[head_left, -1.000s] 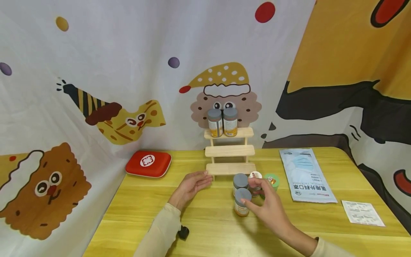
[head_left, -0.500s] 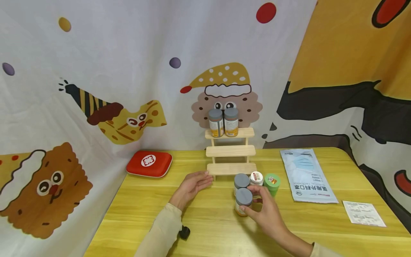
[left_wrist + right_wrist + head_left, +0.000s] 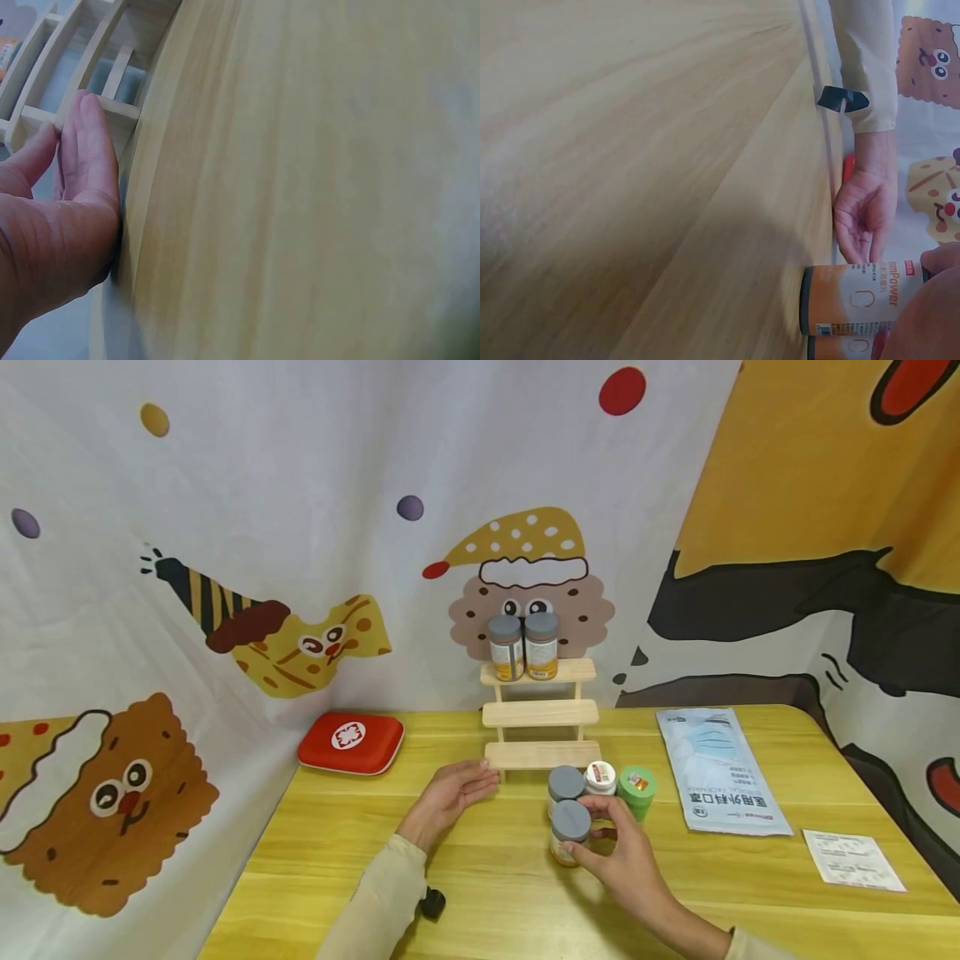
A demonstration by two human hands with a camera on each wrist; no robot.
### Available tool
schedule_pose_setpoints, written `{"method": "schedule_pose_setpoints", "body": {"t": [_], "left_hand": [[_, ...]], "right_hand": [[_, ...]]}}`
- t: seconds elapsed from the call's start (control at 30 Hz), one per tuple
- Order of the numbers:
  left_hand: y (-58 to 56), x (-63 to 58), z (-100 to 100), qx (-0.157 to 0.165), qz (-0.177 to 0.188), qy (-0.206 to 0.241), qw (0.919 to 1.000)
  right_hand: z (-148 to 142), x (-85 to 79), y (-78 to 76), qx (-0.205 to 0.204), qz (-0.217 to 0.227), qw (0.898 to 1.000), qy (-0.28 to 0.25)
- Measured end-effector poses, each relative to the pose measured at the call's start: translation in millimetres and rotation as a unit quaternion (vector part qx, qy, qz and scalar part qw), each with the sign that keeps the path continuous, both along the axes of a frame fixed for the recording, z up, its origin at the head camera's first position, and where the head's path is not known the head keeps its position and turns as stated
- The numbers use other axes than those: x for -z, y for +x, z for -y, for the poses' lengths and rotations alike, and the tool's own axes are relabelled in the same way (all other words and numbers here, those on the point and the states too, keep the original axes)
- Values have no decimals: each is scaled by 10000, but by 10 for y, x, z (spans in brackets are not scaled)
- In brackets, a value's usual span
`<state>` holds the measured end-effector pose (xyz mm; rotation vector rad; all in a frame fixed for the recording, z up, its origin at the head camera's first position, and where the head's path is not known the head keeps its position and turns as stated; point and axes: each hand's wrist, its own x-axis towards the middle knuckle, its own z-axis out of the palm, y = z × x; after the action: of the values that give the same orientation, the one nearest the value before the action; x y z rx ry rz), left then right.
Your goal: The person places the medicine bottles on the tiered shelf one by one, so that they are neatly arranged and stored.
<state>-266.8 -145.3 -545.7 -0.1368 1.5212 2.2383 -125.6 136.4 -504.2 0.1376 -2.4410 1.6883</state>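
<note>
My right hand point(image 3: 626, 852) pinches the front grey-lidded pill bottle point(image 3: 567, 842) between thumb and fingers. In the right wrist view this bottle point(image 3: 862, 298) shows an orange and white label. Just behind it stands a second grey-lidded pill bottle point(image 3: 564, 783), with a white-capped bottle point(image 3: 600, 774) and a green round container point(image 3: 637, 787) to the right. My left hand point(image 3: 448, 797) has its fingers straight, their tips at the left end of the lowest step of a wooden three-tier shelf point(image 3: 542, 713). Its thumb and fingertips meet that corner in the left wrist view.
Two grey-lidded bottles point(image 3: 523, 647) stand side by side on the top step. A red zip case point(image 3: 351, 742) lies at the back left. To the right are a blue mask packet point(image 3: 722, 772) and a white blister pack point(image 3: 853, 860). A patterned cloth point(image 3: 337, 527) hangs behind the table.
My right hand has lowered its fingers from above the white cap and closed in on the front pill bottle. The left hand stays at the shelf; the view shifts slightly.
</note>
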Motion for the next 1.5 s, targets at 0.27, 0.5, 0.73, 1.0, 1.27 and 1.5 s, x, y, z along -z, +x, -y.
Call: {"method": "schedule_pose_setpoints", "body": {"t": [0.27,0.5,0.73,1.0,1.27,1.5], "left_hand": [[-5,-28,2,-39,87,-73,9999],[25,-30,6,0,51,-105,9999],[36,-15,6,47,-4,-151,9999],[21,-28,-9,26,-29,-131,9999],[1,-4,-8,87,-47,-161,9998],[-13,8,-2,83,-15,-148,9999]], "right_hand": [[-13,-16,36,21,-161,9997,-170],[-54,-141,108,-57,-661,9977,-136],[-123,-300,126,-82,-1056,9944,-62],[-162,-603,-43,-308,-1615,9853,-456],[-236,-939,-285,-259,-1752,9836,-339],[-301,-1105,-562,-267,-1647,9859,-97]]}}
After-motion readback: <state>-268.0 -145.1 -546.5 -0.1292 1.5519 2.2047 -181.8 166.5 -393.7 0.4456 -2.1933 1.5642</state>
